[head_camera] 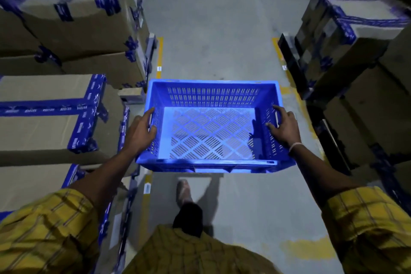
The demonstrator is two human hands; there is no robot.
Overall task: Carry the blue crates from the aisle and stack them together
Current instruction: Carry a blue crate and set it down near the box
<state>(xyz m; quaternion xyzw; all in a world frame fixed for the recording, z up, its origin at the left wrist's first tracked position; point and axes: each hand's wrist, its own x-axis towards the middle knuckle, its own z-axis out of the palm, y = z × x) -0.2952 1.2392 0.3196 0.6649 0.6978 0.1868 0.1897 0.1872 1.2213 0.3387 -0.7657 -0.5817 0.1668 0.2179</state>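
An empty blue plastic crate [211, 93] with slotted walls and a lattice floor is held up in front of me above the aisle floor. My left hand [139, 130] grips its left wall, thumb over the rim and fingers through the handle slot. My right hand [284, 125] grips the right wall the same way, thumb inside the crate. No other blue crate is in view.
Stacks of cardboard boxes [55, 122] sealed with blue tape line the left side, more boxes [355, 35] stand on the right. A grey concrete aisle [211, 29] with yellow floor lines runs ahead between them. My foot [184, 191] is under the crate.
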